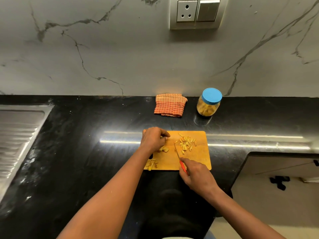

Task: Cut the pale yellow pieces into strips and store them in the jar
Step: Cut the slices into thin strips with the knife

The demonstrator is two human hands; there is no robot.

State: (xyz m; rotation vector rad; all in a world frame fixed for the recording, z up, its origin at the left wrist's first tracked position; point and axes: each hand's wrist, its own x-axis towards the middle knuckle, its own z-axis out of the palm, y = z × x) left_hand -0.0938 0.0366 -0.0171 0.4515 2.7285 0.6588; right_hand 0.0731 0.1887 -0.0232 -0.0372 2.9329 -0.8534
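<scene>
Nearest my body, my right hand [196, 176] curls round the red handle of a knife [179, 156], its thin blade slanting up-left over the middle of the flat wooden cutting board [200, 161]. My left hand [152, 139] arches over the board's left side, curled fingers pinching one of the pale yellow pieces [164, 149]; others lie just under the palm. Slim cut strips [187, 144] scatter across the board's right half, with scraps [151, 165] at its near-left corner. Beyond, on the glossy black counter [86, 135], a folded checked cloth [170, 105] and the blue-lidded jar [208, 104] stand well apart from the board.
</scene>
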